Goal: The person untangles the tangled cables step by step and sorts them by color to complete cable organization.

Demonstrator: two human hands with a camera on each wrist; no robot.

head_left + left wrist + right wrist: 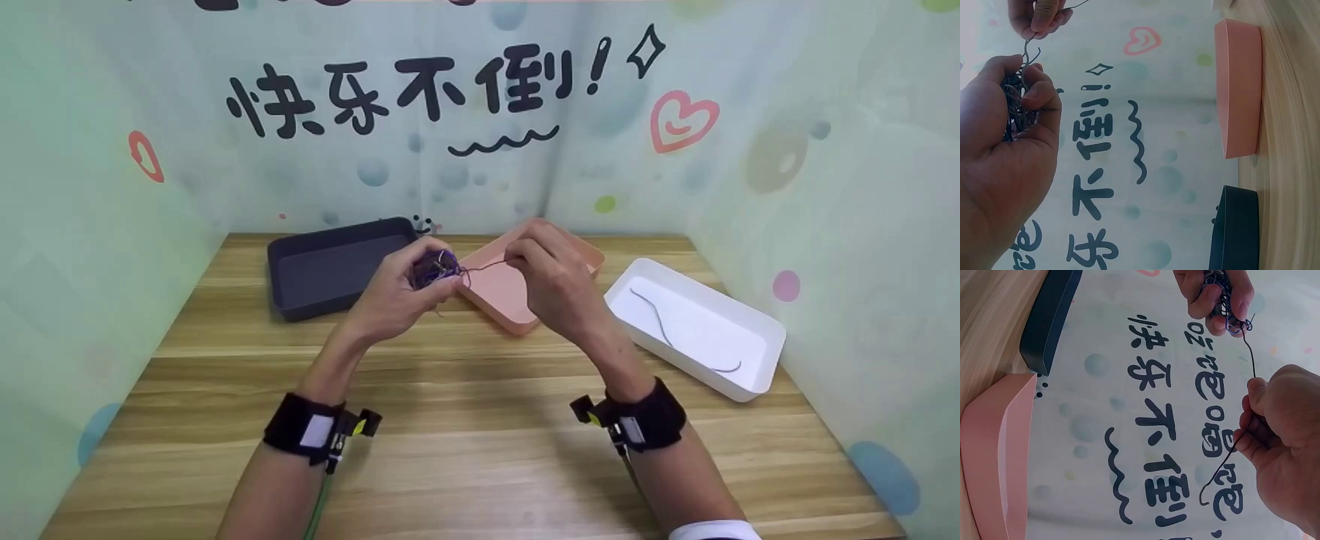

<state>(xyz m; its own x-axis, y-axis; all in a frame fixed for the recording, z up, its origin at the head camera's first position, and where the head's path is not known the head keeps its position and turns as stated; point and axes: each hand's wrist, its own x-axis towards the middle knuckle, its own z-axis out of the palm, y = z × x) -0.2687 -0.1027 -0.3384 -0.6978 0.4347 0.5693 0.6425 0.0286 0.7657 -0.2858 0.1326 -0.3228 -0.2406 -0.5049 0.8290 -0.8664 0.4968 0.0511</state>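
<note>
My left hand (pixel 397 289) grips a tangled bundle of thin wires (pixel 435 268), dark with blue and purple strands, its fingers curled round it. From the bundle a single dark wire (pixel 486 266) stretches across to my right hand (pixel 555 281), which pinches it between thumb and fingers. In the right wrist view the wire's loose end (pixel 1219 472) hangs past the fingers with a small hook at its tip. Both hands are held up above the table, in front of the pink tray (pixel 499 289). A short bent strand (pixel 1036 55) sticks out of the bundle in the left wrist view.
A dark tray (pixel 330 300) stands at the back left of the wooden table (pixel 450 435). To the right, a white tray (pixel 705 300) holds a bent grey wire (pixel 660 322). Printed curtains (pixel 420 180) enclose the back and sides.
</note>
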